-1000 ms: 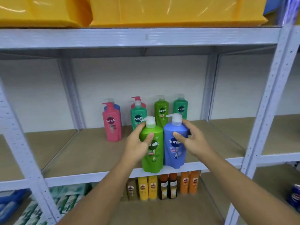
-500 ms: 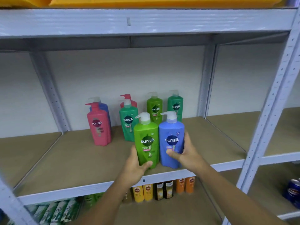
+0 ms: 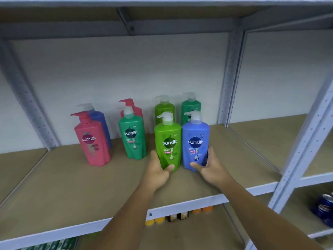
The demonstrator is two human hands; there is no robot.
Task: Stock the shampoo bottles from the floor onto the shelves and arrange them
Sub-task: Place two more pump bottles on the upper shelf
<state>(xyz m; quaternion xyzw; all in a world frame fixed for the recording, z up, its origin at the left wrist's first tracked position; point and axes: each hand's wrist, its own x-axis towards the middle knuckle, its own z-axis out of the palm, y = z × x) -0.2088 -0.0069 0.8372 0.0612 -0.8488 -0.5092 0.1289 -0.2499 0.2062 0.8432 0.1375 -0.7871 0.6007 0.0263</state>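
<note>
Left grip curls round the green bottle's base, right grip round the blue bottle's. Both stand upright and touching on the shelf, just near of the far row. Any push goes straight far.

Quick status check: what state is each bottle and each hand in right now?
front green bottle: upright on shelf, held low.
front blue bottle: upright on shelf, held low.
left hand: gripping front green bottle.
right hand: gripping front blue bottle.
front pink bottle: upright, untouched.
front teal bottle: upright, untouched.
rear blue bottle: upright, untouched.
rear pink bottle: upright, untouched.
rear green bottle: upright, untouched.
rear teal bottle: upright, untouched.
</note>
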